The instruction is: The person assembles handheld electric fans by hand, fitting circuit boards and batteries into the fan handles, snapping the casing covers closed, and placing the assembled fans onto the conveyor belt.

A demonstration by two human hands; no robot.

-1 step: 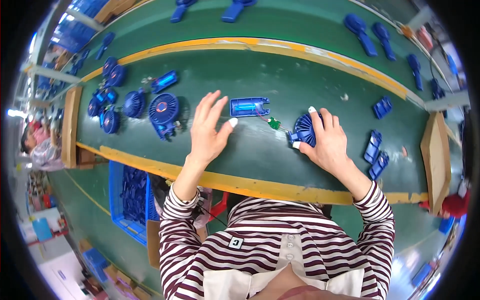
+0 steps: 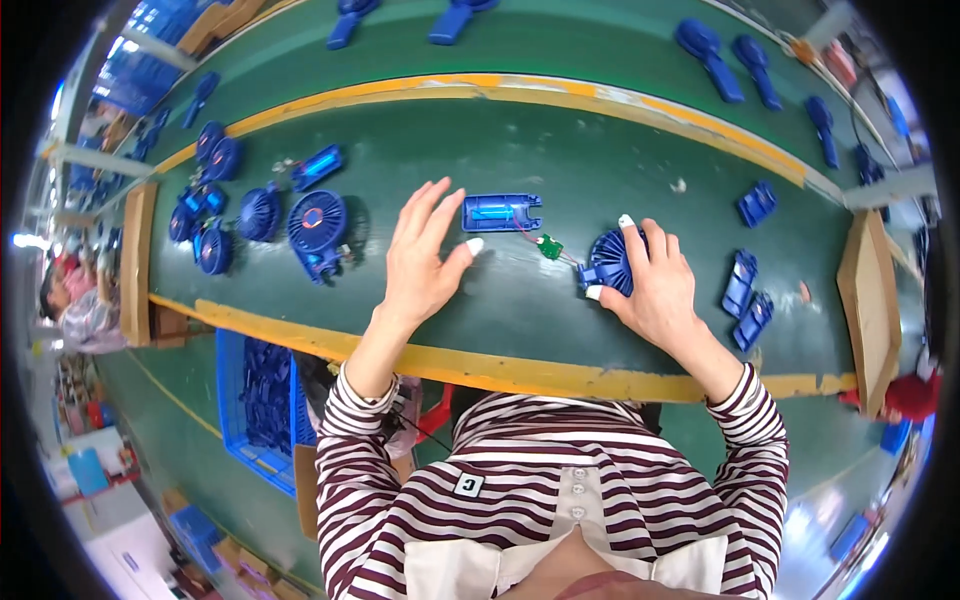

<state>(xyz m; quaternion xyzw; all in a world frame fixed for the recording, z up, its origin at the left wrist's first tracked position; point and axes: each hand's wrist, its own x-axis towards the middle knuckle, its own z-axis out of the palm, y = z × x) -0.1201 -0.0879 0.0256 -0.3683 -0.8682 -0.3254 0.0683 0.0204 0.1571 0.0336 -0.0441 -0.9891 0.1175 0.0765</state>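
Note:
My left hand [image 2: 425, 255] is open above the green bench, its fingers spread and nothing in them. Just right of its fingertips lies a blue handle shell [image 2: 500, 212] with a blue battery cell inside. A thin wire runs from the cell to a small green circuit board [image 2: 549, 247], and more wire links that board to a round blue fan head [image 2: 607, 262]. My right hand [image 2: 655, 275] grips the fan head, fingers over its far and right side, thumb at its neck. The palm hides part of the fan head.
Several fan heads [image 2: 318, 222] and a battery piece [image 2: 317, 167] lie at the left. Loose blue handle shells [image 2: 740, 284] are at the right. Beyond a yellow ledge [image 2: 500, 88], handheld fans [image 2: 710, 58] rest on a green surface. A blue crate [image 2: 232, 400] of dark parts stands below left.
The bench and its parts sit slightly further left in the picture at the sides. My hands hold nearly the same pose, the right still on the fan head.

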